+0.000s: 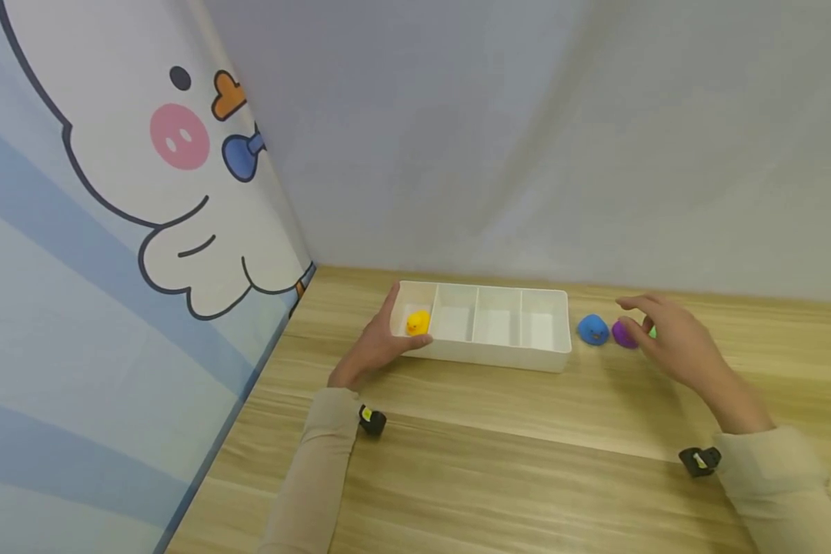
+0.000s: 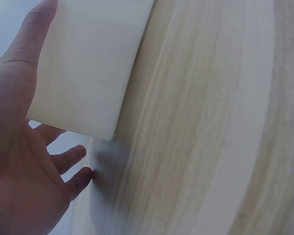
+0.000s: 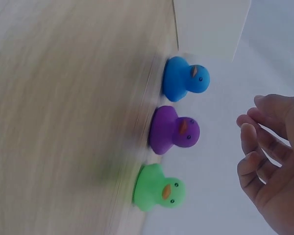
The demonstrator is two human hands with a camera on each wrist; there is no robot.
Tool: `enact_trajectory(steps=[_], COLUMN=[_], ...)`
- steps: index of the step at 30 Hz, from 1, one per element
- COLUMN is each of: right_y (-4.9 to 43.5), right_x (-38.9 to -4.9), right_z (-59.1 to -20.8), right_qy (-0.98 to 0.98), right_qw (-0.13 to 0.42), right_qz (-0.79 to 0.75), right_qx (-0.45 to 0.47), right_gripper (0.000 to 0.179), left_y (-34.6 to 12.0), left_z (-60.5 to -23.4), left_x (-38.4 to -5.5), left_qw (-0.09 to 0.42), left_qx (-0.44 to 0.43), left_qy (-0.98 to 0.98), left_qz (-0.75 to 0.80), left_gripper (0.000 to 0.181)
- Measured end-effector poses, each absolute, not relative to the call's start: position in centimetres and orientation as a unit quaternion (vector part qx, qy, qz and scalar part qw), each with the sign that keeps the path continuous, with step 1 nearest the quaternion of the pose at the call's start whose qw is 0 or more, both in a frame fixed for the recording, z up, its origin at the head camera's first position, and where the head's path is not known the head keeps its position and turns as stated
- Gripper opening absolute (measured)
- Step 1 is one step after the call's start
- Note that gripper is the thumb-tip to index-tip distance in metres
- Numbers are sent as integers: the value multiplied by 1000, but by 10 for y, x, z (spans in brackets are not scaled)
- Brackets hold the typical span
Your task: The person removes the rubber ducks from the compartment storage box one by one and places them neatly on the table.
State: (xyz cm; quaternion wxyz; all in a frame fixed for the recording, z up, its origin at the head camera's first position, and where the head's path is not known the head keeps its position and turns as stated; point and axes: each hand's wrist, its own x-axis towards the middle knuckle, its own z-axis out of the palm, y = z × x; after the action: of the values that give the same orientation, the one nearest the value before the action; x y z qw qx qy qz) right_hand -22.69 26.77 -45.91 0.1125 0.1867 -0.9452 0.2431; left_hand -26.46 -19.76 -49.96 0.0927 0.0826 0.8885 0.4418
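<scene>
Near the purple duck (image 3: 171, 131), holding nothing with the right hand (image 1: 672, 338), fingers loosely bent, with a modest gap between thumb and index; apart from every duck in the right wrist view. Just left of the purple one, blue duck (image 1: 592, 329), near the right end of the box (image 1: 488, 354); just right, green duck (image 3: 157, 188), all three upright on the table (image 1: 526, 462). Gripping the box's left end with the left hand (image 1: 377, 342), thumb on the near wall, index along the end wall, wide apart around the corner, seemingly to steady it. Inside, in the leftmost of four compartments, yellow duck (image 1: 418, 323). Farther out, pale cloth (image 1: 457, 138) on the far side and cartoon cloth (image 1: 201, 238) on the left. Probably at the reach for a second duck, with one boxed and three outside. For the next move, likely best to lower over a single duck, fit thumb and index around its body and pinch without nudging its close neighbours; afterwards, to clear the box's right wall before lowering into a compartment right of the yellow duck. Cannot tell which to expect first; perhaps purple, judging by nearness.
</scene>
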Motion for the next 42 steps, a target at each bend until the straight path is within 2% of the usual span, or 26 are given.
enact_trajectory(steps=[11,23,31,42], right_y=[245,216,197,178], right_x=[-230,-234,-236,-237], right_z=[-458,-456,-454,-455], right_qy=[-935,-918,-920,-912], right_qw=[113,137,109,106], right_qz=[266,294,310,318], right_qx=[205,226,215,238], right_gripper=[33,29,30,28], left_y=[-197,-197,-198,-198], left_z=[-501,-500,-501,-500], left_x=[-267,-265,-265,-266], left_qw=[92,92,85,83], left_qx=[80,72,75,78], left_qy=[889,888,890,890], left_qz=[442,446,441,441], left_gripper=[121,122,122,123])
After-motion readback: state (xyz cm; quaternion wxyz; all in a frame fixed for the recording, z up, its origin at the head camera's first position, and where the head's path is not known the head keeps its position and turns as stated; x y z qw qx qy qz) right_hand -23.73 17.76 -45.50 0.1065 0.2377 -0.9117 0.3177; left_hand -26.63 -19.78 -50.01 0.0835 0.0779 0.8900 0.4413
